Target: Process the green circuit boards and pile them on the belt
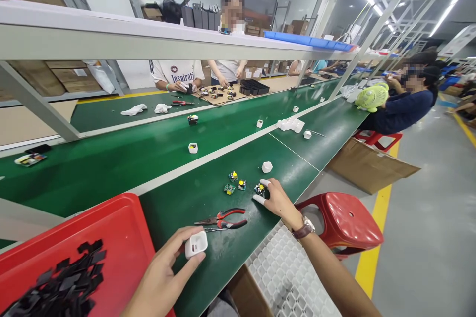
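My left hand (167, 270) holds a small white plastic charger housing (196, 244) between thumb and fingers, just above the green bench. My right hand (275, 200), with white finger cots and a wristwatch, reaches out and pinches a small circuit board (259, 188) lying on the mat. Two or three more small circuit boards (234, 183) with yellow parts lie just left of it. Red-handled pliers (223, 219) rest between my two hands. A loose white housing (267, 167) sits a little farther off.
A red tray (119, 237) with several black flat parts stands at my left. A white cellular tray (286, 272) lies under my right forearm, a red stool (344, 223) beside it. White housings ride the green conveyor belt (130, 153). Other people work across and along the line.
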`<state>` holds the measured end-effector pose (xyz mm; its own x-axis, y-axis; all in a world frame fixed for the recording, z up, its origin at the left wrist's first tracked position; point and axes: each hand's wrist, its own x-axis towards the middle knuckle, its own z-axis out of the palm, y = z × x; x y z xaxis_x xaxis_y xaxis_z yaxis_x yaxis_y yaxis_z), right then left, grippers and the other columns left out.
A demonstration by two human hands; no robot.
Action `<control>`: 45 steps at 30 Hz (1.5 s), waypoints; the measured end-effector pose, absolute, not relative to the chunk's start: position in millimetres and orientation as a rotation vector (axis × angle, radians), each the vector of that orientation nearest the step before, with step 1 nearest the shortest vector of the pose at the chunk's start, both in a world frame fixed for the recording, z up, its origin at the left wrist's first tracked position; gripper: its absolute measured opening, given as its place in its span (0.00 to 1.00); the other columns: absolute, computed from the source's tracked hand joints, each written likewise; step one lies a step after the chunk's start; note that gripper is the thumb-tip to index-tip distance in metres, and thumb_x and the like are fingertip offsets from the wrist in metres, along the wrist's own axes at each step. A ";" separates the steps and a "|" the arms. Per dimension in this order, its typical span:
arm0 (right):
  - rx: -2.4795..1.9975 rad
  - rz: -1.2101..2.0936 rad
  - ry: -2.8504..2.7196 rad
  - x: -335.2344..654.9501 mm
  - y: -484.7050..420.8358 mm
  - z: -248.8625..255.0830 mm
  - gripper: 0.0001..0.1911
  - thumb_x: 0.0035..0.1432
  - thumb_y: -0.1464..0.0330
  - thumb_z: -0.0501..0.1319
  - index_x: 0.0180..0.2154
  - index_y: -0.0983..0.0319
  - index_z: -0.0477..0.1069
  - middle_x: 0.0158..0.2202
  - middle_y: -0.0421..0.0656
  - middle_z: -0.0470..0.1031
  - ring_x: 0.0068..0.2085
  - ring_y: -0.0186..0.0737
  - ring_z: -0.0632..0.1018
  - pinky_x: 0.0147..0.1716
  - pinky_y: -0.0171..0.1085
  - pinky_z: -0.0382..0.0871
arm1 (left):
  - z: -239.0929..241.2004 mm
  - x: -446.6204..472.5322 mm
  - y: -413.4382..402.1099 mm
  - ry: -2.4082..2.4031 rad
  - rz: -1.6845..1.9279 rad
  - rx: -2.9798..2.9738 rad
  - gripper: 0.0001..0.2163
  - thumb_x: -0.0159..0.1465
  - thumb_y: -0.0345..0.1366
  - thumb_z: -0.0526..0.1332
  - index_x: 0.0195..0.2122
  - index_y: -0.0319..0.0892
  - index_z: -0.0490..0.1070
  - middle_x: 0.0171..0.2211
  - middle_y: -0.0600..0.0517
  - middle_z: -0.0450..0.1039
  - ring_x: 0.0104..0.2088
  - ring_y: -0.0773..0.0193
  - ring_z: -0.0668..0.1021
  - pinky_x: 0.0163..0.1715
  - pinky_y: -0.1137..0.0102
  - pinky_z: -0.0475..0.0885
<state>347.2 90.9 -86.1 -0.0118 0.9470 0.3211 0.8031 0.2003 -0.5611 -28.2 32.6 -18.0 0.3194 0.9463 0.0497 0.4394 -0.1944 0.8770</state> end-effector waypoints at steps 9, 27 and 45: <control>-1.544 0.276 -1.671 339.7 82.1 -86.0 0.17 0.68 0.62 0.61 0.55 0.62 0.73 0.44 0.53 0.80 0.45 0.55 0.80 0.49 0.57 0.76 | -15.6 -21.1 32.9 1.224 0.869 1.770 0.15 0.65 0.42 0.67 0.54 0.51 0.76 0.54 0.51 0.80 0.52 0.54 0.84 0.56 0.62 0.78; -0.788 0.470 -1.978 239.7 -4.0 -7.2 0.36 0.62 0.82 0.63 0.68 0.58 0.61 0.53 0.55 0.78 0.53 0.53 0.80 0.49 0.52 0.82 | -1.2 4.3 9.2 1.067 0.987 2.103 0.24 0.70 0.33 0.64 0.66 0.49 0.63 0.55 0.46 0.78 0.55 0.55 0.81 0.56 0.59 0.79; -0.778 0.536 -2.055 237.7 -4.1 -9.1 0.34 0.65 0.79 0.61 0.69 0.56 0.59 0.54 0.54 0.78 0.54 0.53 0.81 0.49 0.53 0.82 | -1.0 0.4 4.8 1.020 0.965 2.124 0.24 0.71 0.30 0.62 0.66 0.48 0.62 0.55 0.45 0.76 0.55 0.56 0.79 0.55 0.60 0.78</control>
<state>237.7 -4.1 -9.1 -0.4434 0.6945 0.5667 0.3295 0.7142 -0.6175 0.4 4.8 -1.0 0.4439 0.8234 0.3535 0.3984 -0.5347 0.7452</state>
